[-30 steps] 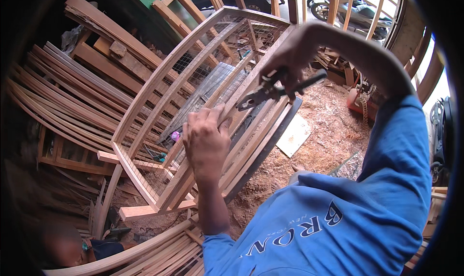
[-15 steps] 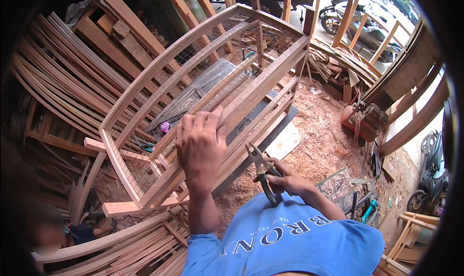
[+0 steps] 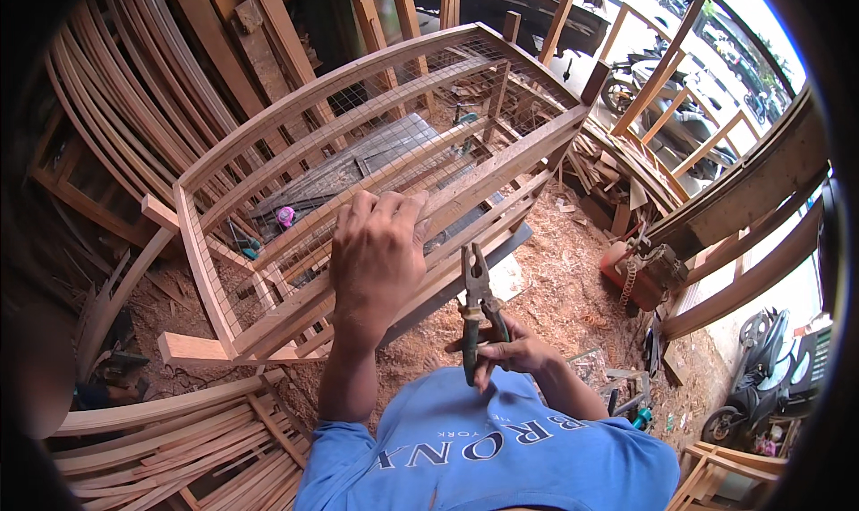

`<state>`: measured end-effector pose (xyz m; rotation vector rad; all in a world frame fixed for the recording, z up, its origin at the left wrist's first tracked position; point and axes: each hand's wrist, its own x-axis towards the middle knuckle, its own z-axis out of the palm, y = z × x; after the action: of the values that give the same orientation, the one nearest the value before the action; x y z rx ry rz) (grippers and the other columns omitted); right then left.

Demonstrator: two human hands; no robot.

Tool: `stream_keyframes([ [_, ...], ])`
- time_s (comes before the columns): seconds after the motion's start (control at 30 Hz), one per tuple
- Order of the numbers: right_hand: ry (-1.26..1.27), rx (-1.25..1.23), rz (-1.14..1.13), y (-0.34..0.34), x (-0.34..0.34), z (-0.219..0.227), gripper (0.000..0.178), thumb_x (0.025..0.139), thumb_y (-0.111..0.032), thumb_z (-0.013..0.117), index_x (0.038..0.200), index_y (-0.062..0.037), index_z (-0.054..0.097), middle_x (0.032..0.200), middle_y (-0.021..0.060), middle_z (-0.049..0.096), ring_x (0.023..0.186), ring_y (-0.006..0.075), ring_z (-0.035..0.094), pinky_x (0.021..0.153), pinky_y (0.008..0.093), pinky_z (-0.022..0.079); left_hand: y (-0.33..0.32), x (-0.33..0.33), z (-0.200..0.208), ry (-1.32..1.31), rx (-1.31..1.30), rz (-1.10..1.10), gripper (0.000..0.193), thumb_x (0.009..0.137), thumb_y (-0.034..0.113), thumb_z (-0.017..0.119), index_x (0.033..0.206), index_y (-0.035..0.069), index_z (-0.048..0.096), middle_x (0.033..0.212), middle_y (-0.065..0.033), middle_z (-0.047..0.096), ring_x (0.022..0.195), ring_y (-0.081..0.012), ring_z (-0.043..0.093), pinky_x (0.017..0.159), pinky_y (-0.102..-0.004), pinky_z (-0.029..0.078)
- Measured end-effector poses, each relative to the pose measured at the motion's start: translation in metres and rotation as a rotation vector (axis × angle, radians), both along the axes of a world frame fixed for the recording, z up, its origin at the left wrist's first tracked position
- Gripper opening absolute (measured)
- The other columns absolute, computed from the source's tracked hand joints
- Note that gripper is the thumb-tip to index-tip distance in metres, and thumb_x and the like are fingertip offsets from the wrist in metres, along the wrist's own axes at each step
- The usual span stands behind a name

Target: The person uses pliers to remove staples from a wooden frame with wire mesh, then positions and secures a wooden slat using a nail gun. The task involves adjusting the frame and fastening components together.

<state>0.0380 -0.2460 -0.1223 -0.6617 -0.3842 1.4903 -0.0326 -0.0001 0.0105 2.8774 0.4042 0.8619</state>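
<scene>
In front of me leans a large wooden frame with a curved far rail (image 3: 335, 75) and thin wire mesh (image 3: 528, 108) stretched across it. My left hand (image 3: 378, 265) lies over its thick near rail (image 3: 506, 173), the fingers curled over the wood; what is under the palm is hidden. To the right, my right hand (image 3: 521, 350) holds a pair of combination pliers (image 3: 478, 289) by the dark handles, in front of my blue shirt. The pliers' jaws point up, slightly apart, and touch nothing.
Long curved wood strips (image 3: 112, 90) are stacked at the left, and more strips (image 3: 179, 462) lie at the lower left. Wood shavings (image 3: 573, 269) cover the ground. A reddish machine (image 3: 640, 274) stands at the right. Motorbikes (image 3: 761, 368) are parked beyond. A blurred person appears at the left edge.
The pliers have swung from a leftward tilt to nearly upright, and their handles have come closer together. My left hand stays on the rail. The whole view has shifted a little.
</scene>
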Motion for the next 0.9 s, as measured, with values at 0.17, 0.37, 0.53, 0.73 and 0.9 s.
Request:
stream_keyframes([
  [0.17, -0.131, 0.174, -0.203, 0.034, 0.004, 0.005, 0.070, 0.096, -0.024, 0.070, 0.151, -0.0054, 0.033, 0.137, 0.0360, 0.053, 0.090, 0.0348, 0.073, 0.070, 0.0405, 0.061, -0.001, 0.001, 0.000, 0.002, -0.001, 0.015, 0.029, 0.094, 0.027, 0.066, 0.118, 0.010, 0.072, 0.106, -0.0056, 0.071, 0.100, -0.0260, 0.061, 0.091, -0.0400, 0.047],
  [0.37, -0.211, 0.174, -0.253, 0.054, 0.006, 0.006, 0.053, 0.102, -0.030, 0.062, 0.142, -0.0018, 0.040, 0.131, 0.0264, 0.062, 0.079, 0.0247, 0.069, 0.066, 0.0345, 0.056, -0.001, 0.001, -0.001, 0.018, 0.000, 0.023, 0.030, 0.093, 0.028, 0.067, 0.117, 0.010, 0.072, 0.107, -0.0050, 0.071, 0.100, -0.0256, 0.060, 0.091, -0.0398, 0.047],
  [0.53, -0.318, 0.166, -0.291, 0.057, 0.011, 0.008, 0.045, 0.104, -0.031, 0.057, 0.135, -0.0005, 0.047, 0.122, 0.0209, 0.067, 0.075, 0.0179, 0.066, 0.060, 0.0295, 0.051, -0.002, 0.000, -0.001, 0.031, 0.009, 0.031, 0.030, 0.093, 0.028, 0.068, 0.117, 0.010, 0.072, 0.107, -0.0047, 0.071, 0.100, -0.0254, 0.061, 0.090, -0.0394, 0.047],
  [0.73, -0.408, 0.071, -0.315, 0.056, 0.021, 0.000, 0.040, 0.105, -0.033, 0.057, 0.131, -0.0024, 0.051, 0.118, 0.0143, 0.069, 0.083, 0.0143, 0.065, 0.070, 0.0299, 0.052, -0.003, 0.001, -0.001, 0.023, 0.018, 0.042, 0.030, 0.095, 0.029, 0.066, 0.118, 0.010, 0.072, 0.106, -0.0042, 0.071, 0.099, -0.0249, 0.061, 0.090, -0.0389, 0.048],
  [0.9, -0.358, 0.072, -0.353, 0.058, 0.022, -0.009, 0.059, 0.100, -0.036, 0.064, 0.144, -0.0016, 0.044, 0.108, 0.0120, 0.065, 0.096, 0.0207, 0.066, 0.085, 0.0364, 0.055, -0.004, 0.002, 0.000, 0.017, 0.005, 0.043, 0.030, 0.094, 0.028, 0.067, 0.118, 0.010, 0.072, 0.105, -0.0037, 0.072, 0.099, -0.0240, 0.061, 0.090, -0.0389, 0.048],
])
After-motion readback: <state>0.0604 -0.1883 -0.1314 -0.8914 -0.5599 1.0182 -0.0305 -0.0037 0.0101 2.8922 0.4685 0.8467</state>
